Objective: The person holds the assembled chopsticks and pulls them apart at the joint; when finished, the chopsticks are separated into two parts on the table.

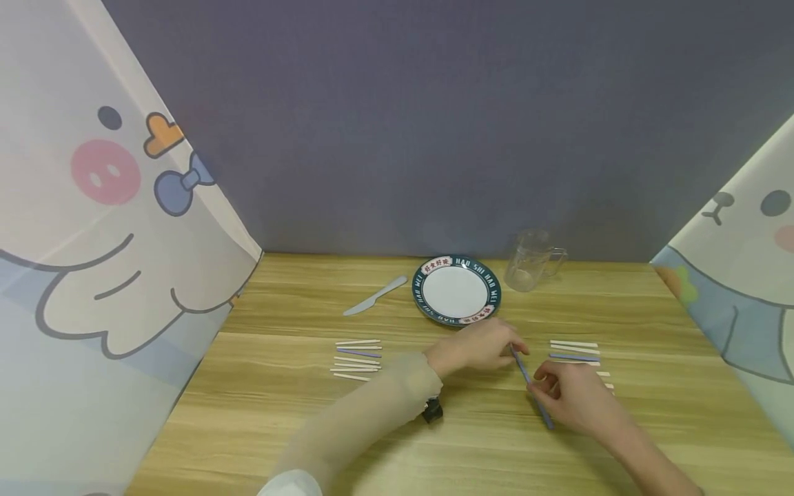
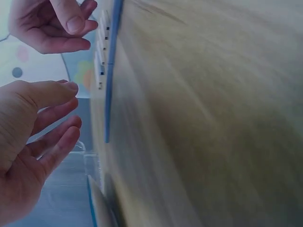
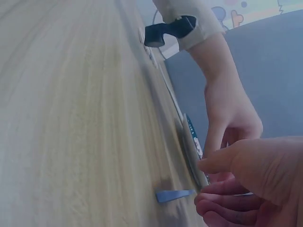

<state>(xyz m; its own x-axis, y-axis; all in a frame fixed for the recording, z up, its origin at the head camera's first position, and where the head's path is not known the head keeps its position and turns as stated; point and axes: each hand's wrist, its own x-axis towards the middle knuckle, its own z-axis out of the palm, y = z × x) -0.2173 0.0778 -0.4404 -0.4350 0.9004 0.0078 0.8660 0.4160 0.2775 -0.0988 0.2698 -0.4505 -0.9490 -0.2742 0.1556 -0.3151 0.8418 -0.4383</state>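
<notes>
A narrow blue strip lies on the wooden table, longer than the small sticks on either side. In the left wrist view, a thin line crosses the blue strip partway along. My left hand reaches over its far end, fingers loosely bent and a gap to the strip visible in the left wrist view. Beside the strip's middle hovers my right hand, thumb and fingers relaxed and apart, holding nothing. Close to that hand lies the right group of white sticks, with one blue stick among them.
Another group of white sticks with a blue one lies at left. Behind stand a green-rimmed plate, a pale knife and a clear mug. A grey panel backs the table; cartoon-printed side walls flank it.
</notes>
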